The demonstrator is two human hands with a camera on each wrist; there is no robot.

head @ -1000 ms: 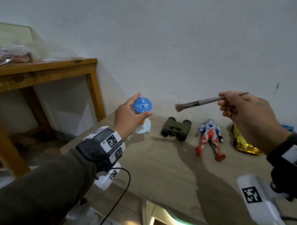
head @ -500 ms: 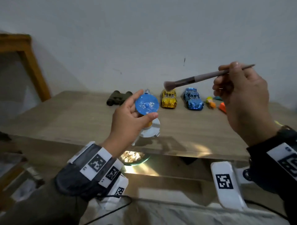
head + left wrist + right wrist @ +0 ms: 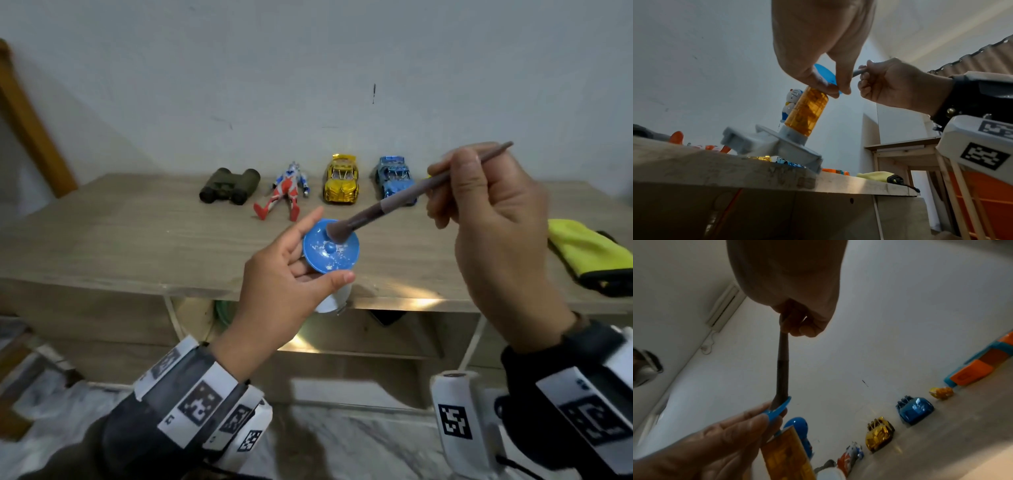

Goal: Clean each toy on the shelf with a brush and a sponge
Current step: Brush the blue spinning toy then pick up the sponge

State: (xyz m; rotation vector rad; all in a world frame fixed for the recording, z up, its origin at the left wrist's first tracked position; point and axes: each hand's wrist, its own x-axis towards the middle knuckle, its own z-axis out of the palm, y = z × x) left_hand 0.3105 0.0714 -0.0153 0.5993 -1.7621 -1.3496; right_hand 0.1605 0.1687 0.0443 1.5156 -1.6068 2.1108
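Observation:
My left hand [image 3: 287,274] grips a toy by its blue dish top [image 3: 330,246], which is flecked with white. Below the dish, the left wrist view shows an orange see-through cylinder [image 3: 807,112] on a white base [image 3: 777,146] resting tilted at the shelf's front edge, with a small blue-and-white cat figure [image 3: 792,100] behind it. My right hand [image 3: 493,212] pinches a brown brush [image 3: 394,202] by its handle. The bristles [image 3: 337,231] press on the dish's upper rim. In the right wrist view the brush [image 3: 783,369] points down into the dish [image 3: 779,408].
Along the wall on the wooden shelf [image 3: 137,240] lie dark binoculars [image 3: 229,185], a red-and-blue action figure [image 3: 284,192], a gold car [image 3: 341,180] and a blue car [image 3: 394,178]. A yellow cloth [image 3: 589,253] lies at the right. An orange-and-blue toy [image 3: 972,374] stands farther right.
The brush came down from mid-air until its bristles touch the blue dish. My left hand kept its hold and brought the toy to the shelf's front edge. The head view turned right.

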